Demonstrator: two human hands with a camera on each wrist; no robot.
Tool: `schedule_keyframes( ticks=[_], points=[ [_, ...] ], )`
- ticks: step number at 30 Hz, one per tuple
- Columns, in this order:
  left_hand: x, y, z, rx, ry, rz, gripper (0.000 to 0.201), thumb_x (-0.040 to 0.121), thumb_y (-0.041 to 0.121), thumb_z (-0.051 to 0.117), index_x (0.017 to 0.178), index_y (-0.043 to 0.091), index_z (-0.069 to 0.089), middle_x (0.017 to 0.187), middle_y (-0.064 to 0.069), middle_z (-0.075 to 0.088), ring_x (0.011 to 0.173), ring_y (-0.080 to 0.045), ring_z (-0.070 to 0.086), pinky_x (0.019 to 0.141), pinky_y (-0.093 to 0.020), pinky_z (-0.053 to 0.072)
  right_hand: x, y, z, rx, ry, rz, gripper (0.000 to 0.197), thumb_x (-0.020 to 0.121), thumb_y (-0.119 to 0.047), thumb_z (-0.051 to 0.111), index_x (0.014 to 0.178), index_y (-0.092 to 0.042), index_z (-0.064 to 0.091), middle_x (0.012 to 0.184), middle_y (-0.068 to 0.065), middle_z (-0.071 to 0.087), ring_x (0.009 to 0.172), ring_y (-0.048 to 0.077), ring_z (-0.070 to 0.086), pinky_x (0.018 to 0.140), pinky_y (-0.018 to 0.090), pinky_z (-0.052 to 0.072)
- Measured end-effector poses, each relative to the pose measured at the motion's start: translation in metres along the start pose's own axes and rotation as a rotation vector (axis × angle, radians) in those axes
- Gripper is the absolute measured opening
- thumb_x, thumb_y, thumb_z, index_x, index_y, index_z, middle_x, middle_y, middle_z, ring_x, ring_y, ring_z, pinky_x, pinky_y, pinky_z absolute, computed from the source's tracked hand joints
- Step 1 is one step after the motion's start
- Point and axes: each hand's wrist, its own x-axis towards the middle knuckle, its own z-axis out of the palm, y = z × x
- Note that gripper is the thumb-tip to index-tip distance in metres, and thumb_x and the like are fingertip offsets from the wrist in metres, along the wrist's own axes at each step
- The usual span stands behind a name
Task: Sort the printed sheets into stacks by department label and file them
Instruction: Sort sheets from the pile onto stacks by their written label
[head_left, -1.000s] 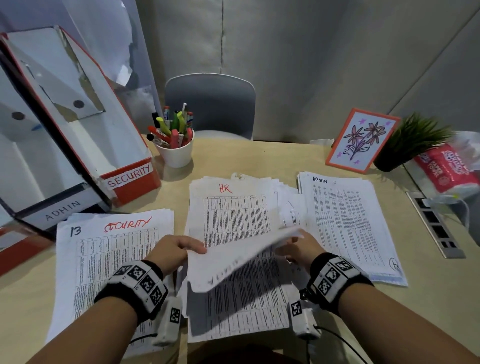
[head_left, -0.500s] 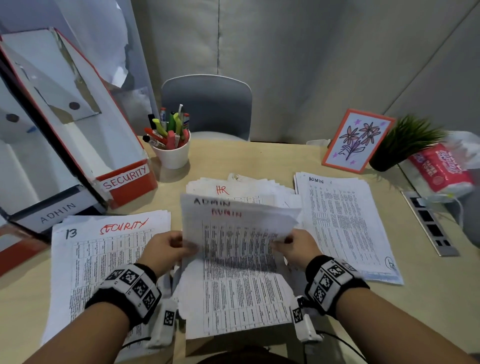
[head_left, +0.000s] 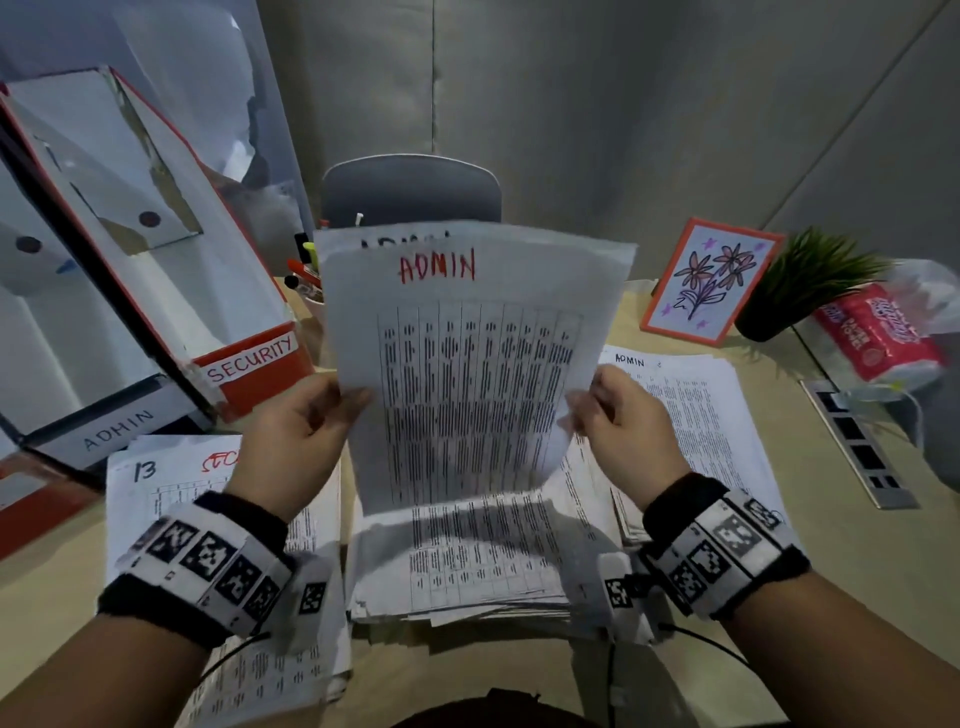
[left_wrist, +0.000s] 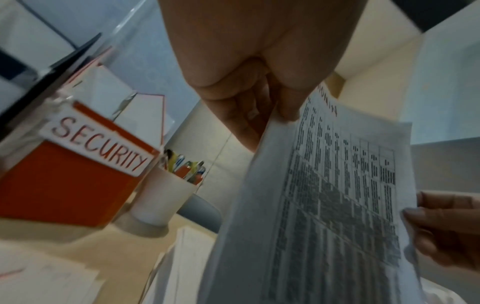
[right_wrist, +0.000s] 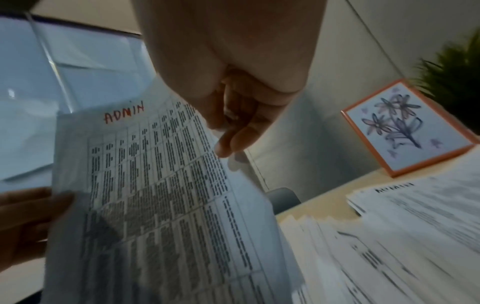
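Note:
Both hands hold up printed sheets marked ADMIN in red (head_left: 467, 374) (left_wrist: 332, 205) (right_wrist: 155, 195), upright above the middle stack (head_left: 467, 561); a second ADMIN sheet shows behind the front one. My left hand (head_left: 301, 431) (left_wrist: 254, 115) pinches their left edge. At the right edge my right hand (head_left: 618, 431) (right_wrist: 233, 127) pinches them. A SECURITY stack (head_left: 171, 499) lies at the left, an ADMIN stack (head_left: 691, 415) (right_wrist: 415, 205) at the right. File boxes labelled SECURITY (head_left: 249, 358) (left_wrist: 96, 148) and ADMIN (head_left: 117, 428) stand at the far left.
A white cup of pens (left_wrist: 163, 195) stands beside the SECURITY box, mostly hidden behind the raised sheets in the head view. A framed flower drawing (head_left: 709, 280), a small plant (head_left: 810, 286) and a red packet (head_left: 878, 332) sit far right. A grey chair (head_left: 410, 189) stands beyond the table.
The sheets came up off the middle stack, flipped from lying flat to standing upright, and rose toward the camera, both hands lifting with them. The HR sheet is now hidden behind them.

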Motion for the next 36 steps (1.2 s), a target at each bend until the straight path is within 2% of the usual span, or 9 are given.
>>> schedule_keyframes(
  ticks=[3,7,11,14,18,23,26,31,36],
  points=[
    [-0.007,0.013,-0.004,0.158,0.073,0.152,0.011,0.087,0.042,0.054,0.082,0.048,0.062,0.08,0.033,0.065,0.077,0.011,0.06,0.066,-0.005,0.045,-0.008,-0.003,-0.004,-0.065,0.023,-0.085,0.017,0.096,-0.02,0.051,0.085,-0.03,0.058,0.081,-0.001,0.071,0.076,0.012,0.069,0.072,0.036,0.054],
    [-0.022,-0.007,0.01,0.271,0.009,0.116,0.026,0.091,0.043,0.049,0.083,0.025,0.065,0.071,0.021,0.061,0.066,0.007,0.055,0.057,-0.019,0.042,-0.017,0.027,0.008,-0.216,-0.075,-0.005,0.015,0.096,-0.018,0.049,0.089,-0.014,0.061,0.079,-0.002,0.069,0.077,0.016,0.066,0.074,0.04,0.054],
    [-0.031,-0.02,0.025,0.287,0.004,0.032,0.024,0.091,0.025,0.055,0.093,0.007,0.072,0.075,0.009,0.063,0.064,0.0,0.052,0.058,-0.016,0.04,-0.021,0.034,0.023,-0.235,-0.128,0.057,0.02,0.097,-0.019,0.049,0.078,-0.021,0.057,0.079,0.002,0.067,0.063,0.0,0.055,0.059,0.02,0.041],
    [-0.026,-0.01,0.027,0.298,0.009,0.052,0.024,0.092,0.024,0.055,0.099,0.008,0.071,0.082,0.004,0.065,0.071,-0.014,0.055,0.059,-0.019,0.041,-0.012,0.029,0.022,-0.141,-0.061,0.105,0.025,0.097,-0.019,0.049,0.072,-0.017,0.05,0.071,0.003,0.062,0.059,0.001,0.059,0.053,0.012,0.039],
    [-0.018,0.005,0.027,0.223,-0.052,0.017,0.016,0.09,0.035,0.051,0.09,0.026,0.065,0.071,0.018,0.065,0.062,-0.001,0.058,0.055,-0.011,0.041,0.002,0.023,0.0,-0.003,0.013,0.178,0.027,0.097,-0.006,0.043,0.07,-0.01,0.041,0.066,0.005,0.05,0.056,0.016,0.048,0.045,0.008,0.037],
    [-0.015,-0.01,0.033,0.049,-0.194,-0.164,0.014,0.093,0.013,0.058,0.098,0.025,0.065,0.08,0.002,0.072,0.069,-0.007,0.069,0.064,-0.017,0.055,0.025,0.058,-0.069,-0.134,-0.008,0.333,0.027,0.093,-0.003,0.039,0.068,-0.009,0.047,0.058,0.008,0.049,0.055,0.021,0.045,0.054,0.027,0.037],
    [-0.017,-0.04,0.029,0.224,-0.336,-0.323,0.013,0.091,0.02,0.062,0.102,0.027,0.063,0.093,0.002,0.069,0.082,-0.014,0.066,0.077,-0.032,0.053,0.035,0.092,-0.123,-0.248,0.031,0.466,0.024,0.093,-0.006,0.042,0.071,-0.008,0.052,0.059,0.01,0.049,0.058,0.023,0.044,0.048,0.026,0.031],
    [-0.025,-0.09,0.021,0.308,-0.309,-0.562,0.017,0.09,0.026,0.064,0.107,0.023,0.061,0.096,-0.004,0.067,0.082,-0.023,0.064,0.084,-0.043,0.05,0.035,0.135,-0.188,-0.471,0.023,0.67,0.037,0.1,-0.024,0.037,0.071,-0.006,0.053,0.057,0.011,0.055,0.048,0.021,0.044,0.047,0.024,0.033],
    [-0.024,-0.177,0.018,0.155,-0.303,-0.73,0.031,0.091,0.022,0.063,0.121,0.023,0.058,0.11,-0.013,0.065,0.09,-0.036,0.065,0.08,-0.055,0.053,0.042,0.142,-0.196,-0.628,-0.014,0.787,0.028,0.094,-0.005,0.04,0.068,-0.008,0.046,0.103,0.025,0.056,0.073,0.028,0.057,0.052,0.022,0.036]
  ],
)
